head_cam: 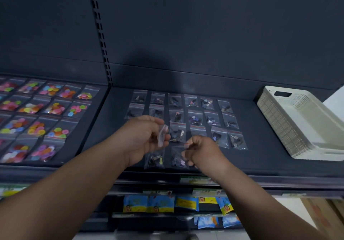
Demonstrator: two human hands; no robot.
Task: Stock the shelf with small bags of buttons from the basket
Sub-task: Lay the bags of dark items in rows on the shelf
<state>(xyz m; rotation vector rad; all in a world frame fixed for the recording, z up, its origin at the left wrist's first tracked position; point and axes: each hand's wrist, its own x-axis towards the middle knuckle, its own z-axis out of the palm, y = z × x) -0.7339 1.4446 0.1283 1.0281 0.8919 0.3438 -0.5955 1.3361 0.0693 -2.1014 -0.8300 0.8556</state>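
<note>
Several small clear bags of dark buttons (195, 118) lie in rows on the dark shelf (270, 146). My left hand (143, 137) hovers above the front rows and holds a small clear bag (162, 135) between thumb and fingers. To its right, my right hand (202, 151) has curled fingers that pinch the top edge of another bag (177, 155), which lies on the shelf in the front row. A white perforated basket (297, 126) stands at the right end of the shelf; nothing shows inside it.
Rows of bags with bright coloured buttons (42, 116) fill the neighbouring shelf section on the left, beyond a slotted upright (104, 53). Below the shelf edge hang blue and yellow packets (160, 203). Cardboard boxes (323, 215) stand at the lower right.
</note>
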